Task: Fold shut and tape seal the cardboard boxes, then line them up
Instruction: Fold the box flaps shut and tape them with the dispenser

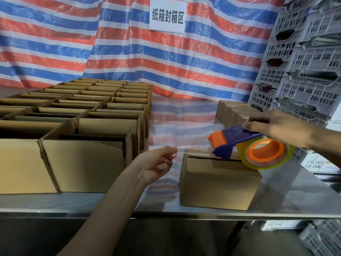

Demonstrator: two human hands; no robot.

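Pinching clear tape (193, 154), left hand (156, 163) faces right hand (276, 126) gripping dispenser (230, 139) above shut box (217, 185).

Brown cardboard box (217, 183) folded shut, tape dispenser (234, 138) over its seam, clear tape (193, 154) pulled out, open boxes (108, 124) massed left

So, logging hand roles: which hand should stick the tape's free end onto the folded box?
Probably left: the left hand pinches the tape end beside the box; the right hand holds the dispenser.

Brown boxes (83, 159), tarp (55, 43) striped red, blue, white, dispenser (238, 134) blue and orange, tape (242, 157) yellowish — orange core, grey crates (304, 71), white sign (168, 14).
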